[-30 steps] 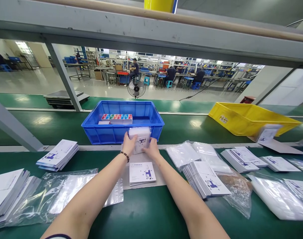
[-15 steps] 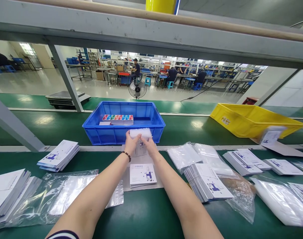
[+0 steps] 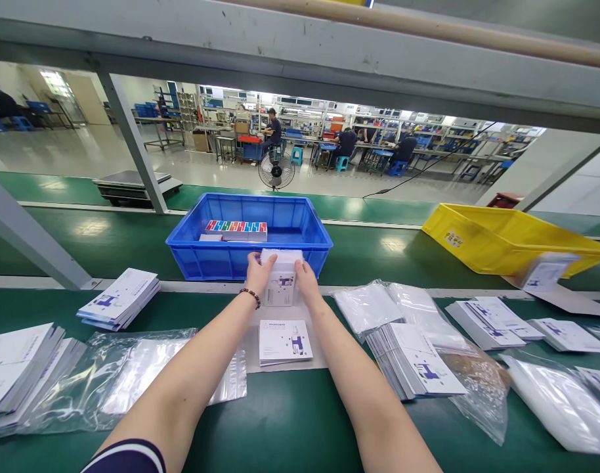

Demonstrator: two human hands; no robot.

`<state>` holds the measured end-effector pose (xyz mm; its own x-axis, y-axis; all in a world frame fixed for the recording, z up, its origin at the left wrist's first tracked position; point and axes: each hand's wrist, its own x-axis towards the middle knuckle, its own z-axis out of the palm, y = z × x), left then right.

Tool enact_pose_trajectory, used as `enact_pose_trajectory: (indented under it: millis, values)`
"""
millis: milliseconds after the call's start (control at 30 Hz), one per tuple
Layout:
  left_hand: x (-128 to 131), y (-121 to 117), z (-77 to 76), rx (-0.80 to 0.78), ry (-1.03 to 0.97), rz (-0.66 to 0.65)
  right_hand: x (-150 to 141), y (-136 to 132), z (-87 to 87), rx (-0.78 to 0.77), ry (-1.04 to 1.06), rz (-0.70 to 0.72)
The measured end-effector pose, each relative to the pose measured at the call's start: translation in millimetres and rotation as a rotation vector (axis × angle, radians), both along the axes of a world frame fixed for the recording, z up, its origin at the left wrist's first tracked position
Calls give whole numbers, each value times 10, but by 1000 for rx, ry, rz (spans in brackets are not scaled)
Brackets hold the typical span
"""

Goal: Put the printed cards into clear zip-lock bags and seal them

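Observation:
My left hand [image 3: 258, 274], with a beaded bracelet at the wrist, and my right hand [image 3: 306, 278] are closed on either side of an upright bundle of bagged booklets [image 3: 280, 292]. The bundle stands against the front of the blue bin [image 3: 206, 261], its clear plastic top edges level with my thumbs. Between my forearms, a small stack of white booklets [image 3: 285, 341] with a purple figure lies on a pale sheet [image 3: 251, 360]. How many booklets are in the bundle I cannot tell.
Boxes with coloured tops [image 3: 237, 226] sit inside the blue bin. Right of me are banded booklets [image 3: 418, 361], plastic bags [image 3: 366, 305] and a yellow bin [image 3: 477, 249]. Left are more booklets [image 3: 120, 297] and a clear bag [image 3: 93, 381]. A metal post [image 3: 132, 138] rises behind.
The bundle has tilted more upright, so its printed front shows more. My right hand has shifted from the front of the bundle to its right side.

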<state>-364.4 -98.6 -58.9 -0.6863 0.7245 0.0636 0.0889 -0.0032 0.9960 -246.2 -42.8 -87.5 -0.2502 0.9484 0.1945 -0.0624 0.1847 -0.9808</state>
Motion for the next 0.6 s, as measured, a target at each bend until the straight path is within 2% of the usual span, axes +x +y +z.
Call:
enact_pose_trajectory:
  millis: [167,267,333,367,433,467,533,600]
  values:
    - [-187,-191,68,-16,33,45,260,93,82,-17,-32,-80]
    - [-296,-520,182,2,83,40,412,-44,164,-1,-22,-154]
    - [-339,-851,253,-28,144,-36,515,-225,200,11,-9,-169]
    - [-344,-1041,275,-70,193,-106,568,-335,207,17,-9,-161]
    - [-319,-1429,270,-284,416,-334,671,-581,199,42,-35,-121]
    - [-292,-1610,241,-390,517,-405,717,-710,187,61,-63,-99]
    - [-223,-1908,135,-600,668,-474,786,-967,160,97,-128,-58]
    - [-155,-2092,2,-742,758,-509,815,-1211,144,115,-183,-18]
